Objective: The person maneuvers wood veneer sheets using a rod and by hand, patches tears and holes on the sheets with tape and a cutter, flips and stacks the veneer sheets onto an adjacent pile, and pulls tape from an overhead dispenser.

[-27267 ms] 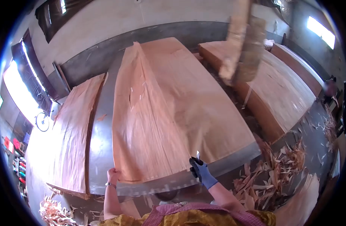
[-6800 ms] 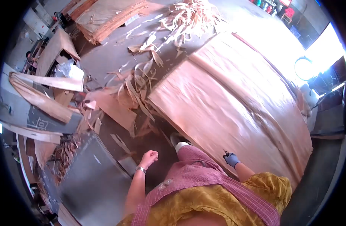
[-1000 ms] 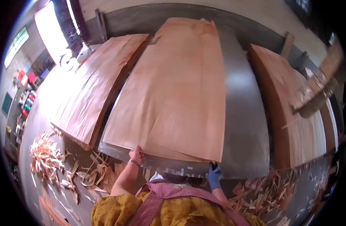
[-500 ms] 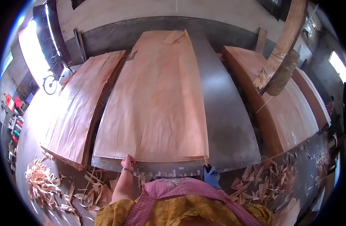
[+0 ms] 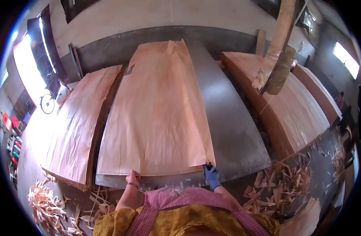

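A long, pale orange veneer sheet [image 5: 160, 114] lies on the dark metal tabletop [image 5: 231, 118], covering its left and middle part. My bare left hand [image 5: 133, 179] is closed at the sheet's near edge, left of centre, with the fingers pinching that edge. At the sheet's near right corner is my right hand [image 5: 212, 176], in a blue and black glove, its fingers closed round the corner. Whether a tool is also in the gloved hand cannot be made out. Light creases run along the sheet, and a small torn flap shows at its far end.
Veneer stacks stand on the left [image 5: 78, 126] and right [image 5: 282, 106]. A wrapped wooden post [image 5: 274, 59] hangs over the right stack. Veneer scraps [image 5: 45, 204] litter the floor on both sides. A bicycle [image 5: 47, 104] stands by the bright doorway; a person [image 5: 340, 100] is far right.
The view has swung rightward. My gloved hand has closed in on the sheet's right corner, which now looks slightly folded. My left hand stays at the near edge.
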Demonstrator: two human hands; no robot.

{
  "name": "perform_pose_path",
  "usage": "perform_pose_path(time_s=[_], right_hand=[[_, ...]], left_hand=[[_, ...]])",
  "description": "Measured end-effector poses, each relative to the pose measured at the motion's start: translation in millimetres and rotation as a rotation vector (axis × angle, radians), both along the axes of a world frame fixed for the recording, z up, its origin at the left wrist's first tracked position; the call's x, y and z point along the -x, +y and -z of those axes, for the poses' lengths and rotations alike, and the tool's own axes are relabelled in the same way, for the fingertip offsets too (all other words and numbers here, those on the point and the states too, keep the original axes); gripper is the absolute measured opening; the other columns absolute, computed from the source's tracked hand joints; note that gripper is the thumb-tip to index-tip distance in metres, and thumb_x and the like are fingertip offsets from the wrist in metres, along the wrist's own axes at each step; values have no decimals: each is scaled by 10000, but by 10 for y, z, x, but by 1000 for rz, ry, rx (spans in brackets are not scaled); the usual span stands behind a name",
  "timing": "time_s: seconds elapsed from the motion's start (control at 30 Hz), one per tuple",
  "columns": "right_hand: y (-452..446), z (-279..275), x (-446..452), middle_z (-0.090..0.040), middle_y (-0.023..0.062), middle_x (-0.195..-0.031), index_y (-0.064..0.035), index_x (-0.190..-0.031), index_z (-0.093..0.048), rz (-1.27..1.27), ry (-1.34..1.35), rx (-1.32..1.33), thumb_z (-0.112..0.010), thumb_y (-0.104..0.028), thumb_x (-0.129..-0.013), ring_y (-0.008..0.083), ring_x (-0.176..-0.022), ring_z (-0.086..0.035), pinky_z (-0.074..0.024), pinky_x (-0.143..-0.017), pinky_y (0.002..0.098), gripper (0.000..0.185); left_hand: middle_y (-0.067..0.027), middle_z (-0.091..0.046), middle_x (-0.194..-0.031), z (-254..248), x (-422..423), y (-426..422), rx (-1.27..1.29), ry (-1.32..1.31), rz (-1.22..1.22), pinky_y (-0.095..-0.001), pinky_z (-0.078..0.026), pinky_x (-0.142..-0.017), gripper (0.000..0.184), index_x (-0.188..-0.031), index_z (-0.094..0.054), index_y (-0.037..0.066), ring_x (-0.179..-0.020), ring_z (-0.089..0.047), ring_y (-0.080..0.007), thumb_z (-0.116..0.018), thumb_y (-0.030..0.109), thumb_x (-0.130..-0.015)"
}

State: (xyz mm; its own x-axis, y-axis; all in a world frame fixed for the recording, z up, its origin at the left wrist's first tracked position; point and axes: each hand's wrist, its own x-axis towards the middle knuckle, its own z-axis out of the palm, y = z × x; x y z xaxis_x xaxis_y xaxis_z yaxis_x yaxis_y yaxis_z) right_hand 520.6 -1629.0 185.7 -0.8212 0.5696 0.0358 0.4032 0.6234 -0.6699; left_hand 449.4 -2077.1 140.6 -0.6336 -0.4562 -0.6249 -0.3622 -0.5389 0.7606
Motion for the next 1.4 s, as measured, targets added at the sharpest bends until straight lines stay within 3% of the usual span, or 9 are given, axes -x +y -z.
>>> perform_pose_path(time_s=[0.17,0.33,0.53,0.73,0.83,0.93,0.97,1.27,1.4], right_hand=[[105,551,55,-604,101,-600,-64,-780,-635,32,5,546,-632,-497,-852,270,-541,-599,-460,-520,397,439],[11,-276,-167,-452,-44,-508,-140,-714,-561,133,-2,1121,-660,-461,-859,69,-372,-382,-274,-364,239,367],[150,-209,-299,-362,-41,-481,-125,-757,-519,36,80,1613,-650,-435,-873,96,-359,-341,-270,-370,249,355],[324,-105,-400,-362,-48,-487,-133,-766,-534,-72,33,1712,-627,-473,-878,91,-366,-339,-271,-377,236,369],[455,-92,-612,-528,18,-560,-111,-798,-569,107,-3,1133,-621,-470,-876,176,-449,-517,-404,-434,321,371],[504,-157,-744,-672,107,-779,-83,-883,-595,94,6,-246,-600,-451,-883,296,-683,-654,-499,-612,431,368],[539,-399,-809,-677,173,-961,-65,-969,-595,72,-186,-19,-569,-418,-888,380,-877,-645,-487,-763,482,363],[426,29,-304,-659,231,-898,-52,-954,-605,58,-75,-104,-564,-406,-872,416,-841,-638,-498,-739,509,366],[739,-219,-274,-667,211,-953,-48,-1046,-610,115,-87,-107,-627,-392,-838,395,-870,-645,-510,-761,470,403]], left_hand=[[-70,-565,-641,65,16,-44,1,-4,19,-303,-470,-386,288,-833,-522,60,-458,-532,-178,-667,306,-873],[-77,-590,-675,63,50,-62,-23,-41,18,-310,-478,-385,276,-868,-530,73,-476,-553,-190,-661,315,-877],[-80,-580,-666,129,59,-96,-24,-36,10,-307,-462,-370,279,-873,-520,76,-464,-545,-200,-649,323,-889],[-66,-525,-578,84,49,-73,6,-93,5,-282,-369,-316,291,-858,-502,78,-372,-467,-182,-636,332,-901],[-61,-503,-548,78,38,-46,13,-70,-12,-273,-331,-304,311,-811,-492,78,-345,-430,-168,-639,337,-900],[-50,-483,-527,45,-11,-6,45,-30,-30,-268,-315,-303,332,-757,-483,80,-342,-415,-156,-643,335,-897],[-45,-475,-520,52,-20,1,53,-21,-40,-269,-311,-303,337,-741,-481,80,-342,-413,-153,-642,331,-897],[-31,-475,-522,14,-34,63,91,-50,-19,-281,-307,-307,324,-731,-483,88,-348,-408,-143,-651,314,-890],[-31,-499,-557,-33,-33,28,102,-8,17,-276,-311,-310,310,-757,-498,83,-370,-428,-142,-656,315,-888]])
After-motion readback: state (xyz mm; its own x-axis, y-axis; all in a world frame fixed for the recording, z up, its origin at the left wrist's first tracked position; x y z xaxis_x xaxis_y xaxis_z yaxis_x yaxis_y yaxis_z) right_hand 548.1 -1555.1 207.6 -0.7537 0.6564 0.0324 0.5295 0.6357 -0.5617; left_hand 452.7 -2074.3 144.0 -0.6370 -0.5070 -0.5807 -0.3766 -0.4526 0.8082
